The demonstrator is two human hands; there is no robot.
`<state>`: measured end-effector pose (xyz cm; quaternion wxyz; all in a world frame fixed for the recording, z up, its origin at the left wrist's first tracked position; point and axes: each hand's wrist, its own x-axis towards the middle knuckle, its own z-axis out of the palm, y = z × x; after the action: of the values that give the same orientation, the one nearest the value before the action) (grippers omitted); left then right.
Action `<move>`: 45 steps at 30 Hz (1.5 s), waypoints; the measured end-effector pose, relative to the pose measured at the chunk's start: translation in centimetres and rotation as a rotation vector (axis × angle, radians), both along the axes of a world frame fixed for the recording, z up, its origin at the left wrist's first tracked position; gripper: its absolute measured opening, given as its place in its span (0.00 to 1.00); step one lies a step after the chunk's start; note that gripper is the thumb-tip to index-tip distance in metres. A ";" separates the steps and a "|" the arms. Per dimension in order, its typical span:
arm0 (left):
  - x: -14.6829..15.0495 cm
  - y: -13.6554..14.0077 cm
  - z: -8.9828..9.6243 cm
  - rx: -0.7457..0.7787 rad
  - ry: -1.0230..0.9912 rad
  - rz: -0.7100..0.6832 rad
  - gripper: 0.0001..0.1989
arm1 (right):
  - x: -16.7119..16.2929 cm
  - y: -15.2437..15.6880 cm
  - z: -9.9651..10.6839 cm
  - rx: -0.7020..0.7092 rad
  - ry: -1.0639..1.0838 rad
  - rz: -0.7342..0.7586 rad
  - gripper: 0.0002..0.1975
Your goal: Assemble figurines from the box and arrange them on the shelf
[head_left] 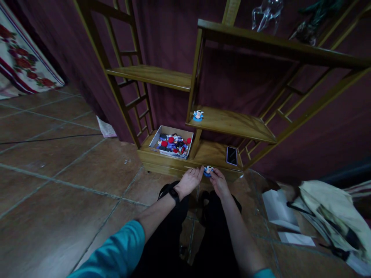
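Held piece: a small blue-based figurine (pixel 208 170) is held up between both hands; whether it is over or just in front of the near edge of the wooden display shelf (pixel 159 163) cannot be told.
Right hand: the figurine's right side is taken by the right hand (pixel 219 183), its fingers drawn to a narrow pinch with the piece gripped.
Left hand: black band worn on the wrist; fingers of the left hand (pixel 191 180) are bunched, nearly straight, tips at the figurine's left edge. Gripping or only steadying: cannot be told.
Grip tip: weight is best carried low, by the blue base; raised parts on top should not be squeezed.
Two-hand tip: contact from the left fingers is best kept light, so the piece is not twisted against the right pinch.
Shelf figurine: a similar blue-based one (pixel 198 116) is stood upright at the left end of the middle right board (pixel 232 121), close to its near edge; easily bumped, so wide swings should be avoided.
Box: open cardboard box (pixel 174 155) set at left on the bottom board, heaped with red-topped figures (pixel 171 143).
Phone: laid flat at right on the bottom board (pixel 207 152); phone (pixel 232 155) to be kept clear of knuckles.
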<state>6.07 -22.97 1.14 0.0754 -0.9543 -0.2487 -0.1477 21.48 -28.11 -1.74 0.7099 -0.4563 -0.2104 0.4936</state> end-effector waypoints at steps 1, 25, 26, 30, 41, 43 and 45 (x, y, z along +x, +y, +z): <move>0.0 0.0 0.1 0.003 -0.005 0.000 0.25 | 0.0 0.0 0.0 0.002 0.005 -0.002 0.09; 2.9 2.7 -1.6 -1.424 -0.984 0.095 0.15 | -0.5 -0.3 1.5 0.016 -0.044 0.021 0.11; 3.0 2.9 -1.6 -1.459 -0.999 0.110 0.15 | -0.5 -0.3 1.5 0.016 -0.046 0.023 0.12; 3.1 3.4 -1.6 -1.548 -1.054 0.188 0.17 | -0.5 -0.3 1.5 -0.010 -0.069 0.015 0.13; 3.4 2.5 -0.2 -1.797 -1.131 0.318 0.15 | -0.2 -0.1 1.7 -0.026 -0.252 -0.070 0.16; 3.5 2.2 0.3 -1.822 -1.130 0.338 0.14 | 0.0 -0.2 1.9 -0.018 -0.271 -0.076 0.16; 3.6 2.0 0.6 -1.836 -1.123 0.349 0.13 | 0.2 -0.4 2.0 -0.010 -0.293 -0.081 0.14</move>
<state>9.62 -21.00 1.79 -0.7701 -0.3949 -0.3952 -0.3077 21.64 -28.51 0.29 0.6887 -0.5350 -0.2907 0.3936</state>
